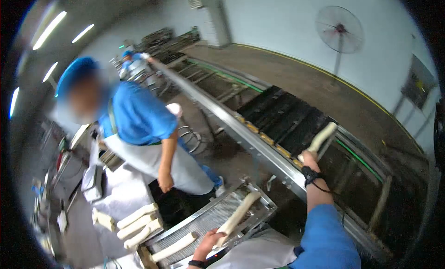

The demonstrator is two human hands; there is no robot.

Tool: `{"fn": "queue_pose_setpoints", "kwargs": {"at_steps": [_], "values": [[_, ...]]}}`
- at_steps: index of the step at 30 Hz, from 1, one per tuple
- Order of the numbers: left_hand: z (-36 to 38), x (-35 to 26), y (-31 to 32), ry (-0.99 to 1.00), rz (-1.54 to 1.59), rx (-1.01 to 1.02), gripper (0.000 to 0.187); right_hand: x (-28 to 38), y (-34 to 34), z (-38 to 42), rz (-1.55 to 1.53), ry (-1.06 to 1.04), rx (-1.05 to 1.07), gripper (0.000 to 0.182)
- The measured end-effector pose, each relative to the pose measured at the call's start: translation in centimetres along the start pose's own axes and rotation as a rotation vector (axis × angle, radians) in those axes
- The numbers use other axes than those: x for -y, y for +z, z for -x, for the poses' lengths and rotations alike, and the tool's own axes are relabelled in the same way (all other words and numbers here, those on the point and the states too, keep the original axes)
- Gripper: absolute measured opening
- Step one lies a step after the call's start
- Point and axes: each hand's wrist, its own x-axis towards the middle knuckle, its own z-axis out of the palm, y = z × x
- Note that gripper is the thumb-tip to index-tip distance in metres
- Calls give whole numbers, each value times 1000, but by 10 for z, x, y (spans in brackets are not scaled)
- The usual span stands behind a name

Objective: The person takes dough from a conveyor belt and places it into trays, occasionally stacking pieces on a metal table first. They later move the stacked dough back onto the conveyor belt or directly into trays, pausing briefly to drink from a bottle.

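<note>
My right hand point(310, 159), with a dark band at the wrist, is closed round one end of a long pale dough roll point(323, 137). It reaches over the conveyor, and the roll is at the edge of a set of black baking pans point(282, 113). Lower down, my left hand point(208, 242) grips the near end of another dough roll point(241, 215), which slants across a perforated metal tray point(204, 218). A further dough roll point(176, 247) lies on the tray, left of that hand. Several more dough rolls point(139, 221) rest on the table at left.
A co-worker point(143, 116) in a blue cap and pale apron stands beside the table point(123, 188). The conveyor's metal rail point(218, 111) runs diagonally away, with another person point(134, 62) far along it. A standing fan point(340, 30) is by the wall.
</note>
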Motion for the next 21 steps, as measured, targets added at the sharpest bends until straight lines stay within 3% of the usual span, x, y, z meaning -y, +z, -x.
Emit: {"fn": "queue_pose_setpoints", "kwargs": {"at_steps": [1,2,3,4,6,8,10,12,16,17,18,19,20,21], "values": [[-2,-2,6,5,-2,-30,62,24,-10,46,-299,-238,-72,61],[-8,-1,9,10,-4,-59,62,32,-1,60,-98,-263,-169,41],[-19,17,9,190,-103,-54,57,65,-13,91,139,-92,-192,48],[-26,8,11,61,171,72,53,55,-5,79,173,-148,-180,52],[5,-36,20,61,344,61,37,52,-12,72,205,-145,-98,68],[5,-30,18,105,396,59,37,30,1,58,225,-173,-212,72],[6,-31,17,145,436,76,37,40,-31,88,316,-162,-148,77],[11,-35,17,168,447,67,37,34,-58,103,230,-159,-154,72],[6,-42,18,150,416,106,38,19,-114,170,95,-350,-288,64],[1,-47,20,152,392,129,38,-9,-110,173,316,-699,-613,56],[0,-58,25,146,364,158,38,16,-117,240,306,-698,-515,43],[-1,-69,29,142,336,196,38,-23,-106,237,101,-851,-222,31],[-8,-78,34,134,312,241,38,-30,-102,268,179,-948,126,17],[-5,-97,44,165,284,295,38,-30,-89,292,84,-274,763,18]]}}
